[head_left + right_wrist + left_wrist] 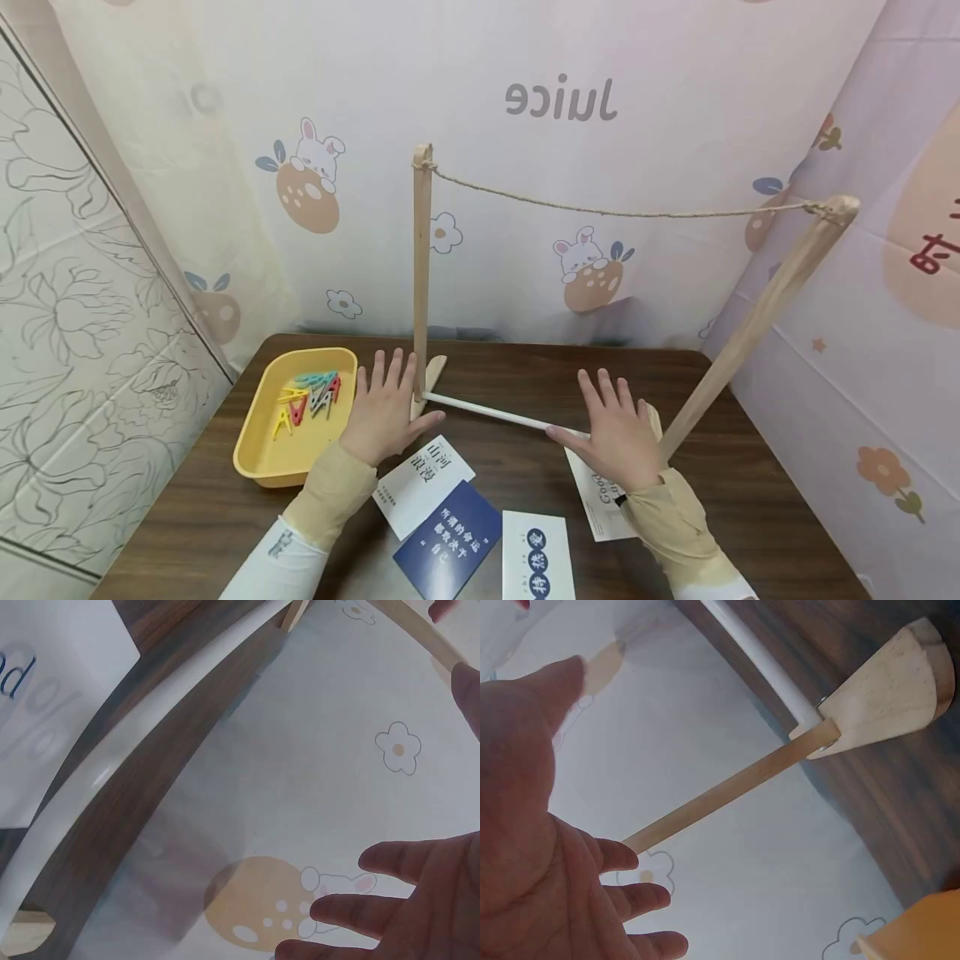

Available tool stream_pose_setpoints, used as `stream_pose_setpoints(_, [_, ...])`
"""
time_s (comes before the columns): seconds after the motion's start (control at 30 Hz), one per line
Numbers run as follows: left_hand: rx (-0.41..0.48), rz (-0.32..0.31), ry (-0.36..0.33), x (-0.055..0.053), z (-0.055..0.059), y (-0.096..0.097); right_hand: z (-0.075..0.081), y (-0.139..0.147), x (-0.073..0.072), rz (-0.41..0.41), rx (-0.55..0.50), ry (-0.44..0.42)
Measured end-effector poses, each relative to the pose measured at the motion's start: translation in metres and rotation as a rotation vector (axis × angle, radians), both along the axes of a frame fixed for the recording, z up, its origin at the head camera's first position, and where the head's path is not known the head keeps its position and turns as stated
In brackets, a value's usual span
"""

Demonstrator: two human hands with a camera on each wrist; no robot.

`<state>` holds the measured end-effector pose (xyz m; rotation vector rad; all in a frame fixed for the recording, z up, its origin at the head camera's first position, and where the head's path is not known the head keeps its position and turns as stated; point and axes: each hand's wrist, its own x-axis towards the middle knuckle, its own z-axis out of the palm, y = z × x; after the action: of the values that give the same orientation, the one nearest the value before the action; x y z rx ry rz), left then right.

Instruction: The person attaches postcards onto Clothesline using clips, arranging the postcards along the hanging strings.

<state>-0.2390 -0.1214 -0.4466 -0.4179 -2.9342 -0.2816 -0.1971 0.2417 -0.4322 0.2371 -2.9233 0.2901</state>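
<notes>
The wooden stand with its sagging rope and white rod is at centre and right of the head frame. Near it, the left hand and the right hand are in the lower middle, each grip loose with fingers apart. On the bench, four cards lie at lower centre, clothespins in a yellow tray at lower left.

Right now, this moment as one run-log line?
left hand: spread, holding nothing; right hand: spread, holding nothing; cards: on table; clothespins: in yellow tray; rope: strung between posts, nothing hung
</notes>
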Motion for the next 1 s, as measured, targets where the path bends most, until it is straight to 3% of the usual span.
stream_pose_setpoints(0.23, [-0.013,-0.014,0.082,-0.001,0.01,-0.002,0.008,0.005,0.004,-0.002,0.016,0.042])
stream_pose_setpoints(0.6, [-0.017,-0.02,0.074,-0.003,0.025,-0.002,0.02,0.013,0.005,0.018,-0.028,0.11])
stream_pose_setpoints(1.0, [-0.002,-0.068,0.194,-0.007,0.035,-0.005,0.026,0.018,0.013,0.004,-0.047,0.114])
